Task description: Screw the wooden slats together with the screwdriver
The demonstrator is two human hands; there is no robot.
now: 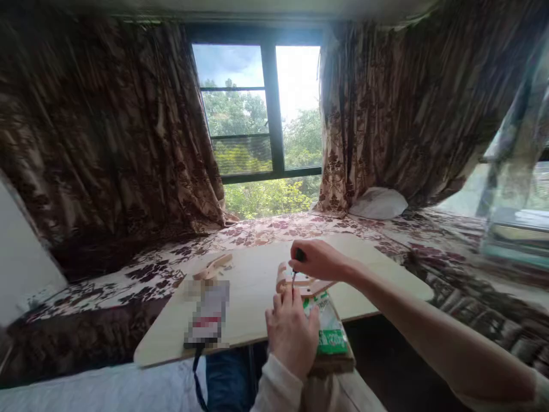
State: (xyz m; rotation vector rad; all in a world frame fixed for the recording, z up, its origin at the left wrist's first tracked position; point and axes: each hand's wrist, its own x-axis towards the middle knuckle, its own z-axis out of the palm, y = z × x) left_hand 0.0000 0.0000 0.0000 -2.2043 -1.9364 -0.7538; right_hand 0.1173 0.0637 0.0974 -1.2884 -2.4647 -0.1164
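My right hand (319,260) is closed around the dark handle of a screwdriver (300,255). Its thin shaft points down at a pale wooden piece (315,288) with curved and angled parts. My left hand (292,329) grips the near left side of this piece, fingertips close to the shaft's tip. What the tip touches is too small to make out. Beneath the wood lies a green and white package (332,337), which reaches over the near edge of the table (253,269).
On the table's left are another curved wooden piece (214,266) with small bits beside it, and a blurred grey device (210,315) with a black strap (196,377). Behind are a flower-patterned ledge cover (274,226), a white pillow (378,203), curtains (141,126) and a window (268,109).
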